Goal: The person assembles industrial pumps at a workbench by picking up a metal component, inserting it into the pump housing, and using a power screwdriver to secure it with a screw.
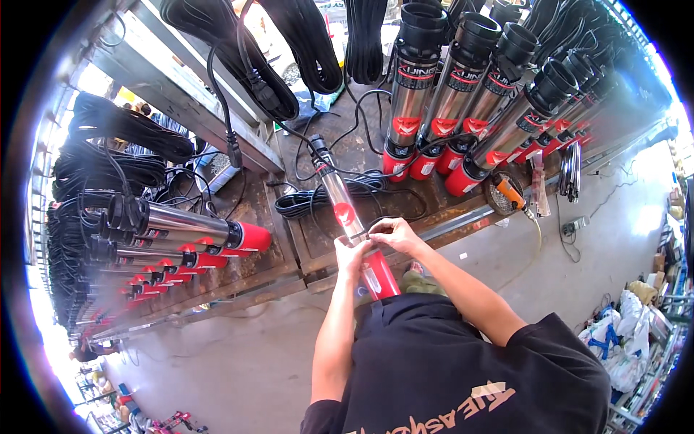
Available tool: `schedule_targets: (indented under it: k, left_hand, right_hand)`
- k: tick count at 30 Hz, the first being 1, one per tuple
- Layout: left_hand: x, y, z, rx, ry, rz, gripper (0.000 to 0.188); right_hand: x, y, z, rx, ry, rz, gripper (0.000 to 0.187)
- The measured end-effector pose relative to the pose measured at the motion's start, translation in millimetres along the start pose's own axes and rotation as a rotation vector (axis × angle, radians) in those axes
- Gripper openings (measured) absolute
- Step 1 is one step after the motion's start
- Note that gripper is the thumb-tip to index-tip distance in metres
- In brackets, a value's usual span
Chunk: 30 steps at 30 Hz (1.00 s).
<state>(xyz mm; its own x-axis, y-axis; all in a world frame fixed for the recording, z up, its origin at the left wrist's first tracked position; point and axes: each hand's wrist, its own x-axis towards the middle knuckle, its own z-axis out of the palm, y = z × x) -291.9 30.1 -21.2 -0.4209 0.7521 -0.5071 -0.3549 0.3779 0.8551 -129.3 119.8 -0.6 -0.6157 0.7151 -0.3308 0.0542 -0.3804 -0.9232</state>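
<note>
A slim submersible pump (pixel 337 189), with a steel upper body, a black top and a red lower end (pixel 382 275), slants from the workbench toward my body. My left hand (pixel 350 254) is closed around its middle, near the joint between steel and red. Across from it, my right hand (pixel 394 236) pinches at the same joint with thumb and fingertips; whatever is between them is too small to make out. Behind the pump lies a coil of black cable (pixel 300 202) on the rusty workbench (pixel 271 249).
Thicker pumps (pixel 405 94) stand in a row at the right, with a screwdriver-like orange power tool (pixel 510 191) beside them. More pumps (pixel 191 224) lie at the left. Cable bundles (pixel 365 43) hang above, near a grey metal post (pixel 188 94). Plastic bags (pixel 629 340) lie on the floor.
</note>
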Motion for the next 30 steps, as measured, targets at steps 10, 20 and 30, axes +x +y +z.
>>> schedule_targets:
  k: [10, 20, 30]
  left_hand:
    - [-3.1, 2.7, -1.5, 0.008, 0.004, -0.040, 0.075]
    - [2.8, -4.1, -7.4, 0.077, 0.000, -0.018, 0.074]
    - [5.1, -5.7, -8.4, -0.021, -0.021, -0.011, 0.071]
  right_hand:
    - [6.1, 14.6, 0.8, 0.475, 0.056, 0.332, 0.024]
    - [-76.8, -6.4, -163.9, 0.082, 0.809, 0.156, 0.026]
    - [-39.3, 42.5, -44.0, -1.019, 0.299, -0.233, 0.032]
